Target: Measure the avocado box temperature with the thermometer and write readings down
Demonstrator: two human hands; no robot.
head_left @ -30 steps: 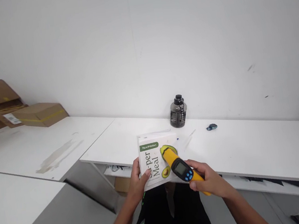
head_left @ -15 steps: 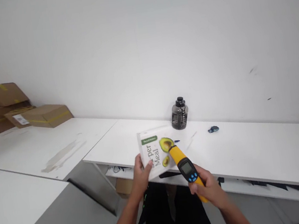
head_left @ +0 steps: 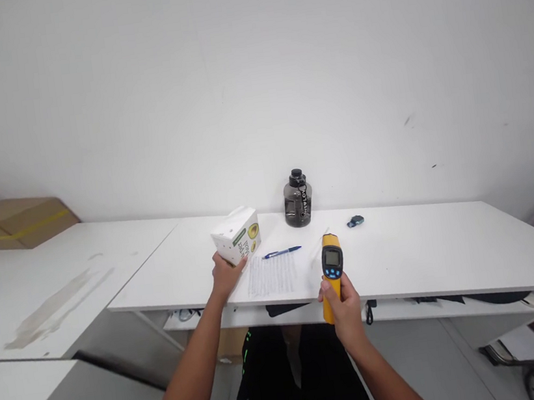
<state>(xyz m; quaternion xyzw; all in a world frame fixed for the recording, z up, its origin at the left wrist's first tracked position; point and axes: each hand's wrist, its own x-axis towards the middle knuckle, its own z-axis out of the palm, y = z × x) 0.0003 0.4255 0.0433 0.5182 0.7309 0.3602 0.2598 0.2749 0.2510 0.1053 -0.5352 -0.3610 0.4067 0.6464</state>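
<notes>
My left hand (head_left: pixel 227 273) grips the near lower end of a white box (head_left: pixel 228 236) with avocado pictures and a green label; the box is tilted at the left part of the white desk (head_left: pixel 403 261). Whether it touches the desktop I cannot tell. In my right hand (head_left: pixel 344 304) is a yellow and black infrared thermometer (head_left: pixel 332 257), its screen and blue buttons facing me, its nose pointing toward the wall. Between the hands a written sheet of paper (head_left: pixel 273 276) lies on the desk, with a blue pen (head_left: pixel 281 252) across its top edge.
A dark, see-through water bottle (head_left: pixel 298 199) stands near the wall behind the pen. To its right lies a small dark blue object (head_left: pixel 355 221). Cardboard boxes (head_left: pixel 19 223) sit on the adjoining table at left. A shelf (head_left: pixel 395 315) with several items runs under the desk.
My left hand has carried the box left and away from me, turning it and uncovering the paper and pen. The thermometer now points forward instead of at the box. The view has swung right.
</notes>
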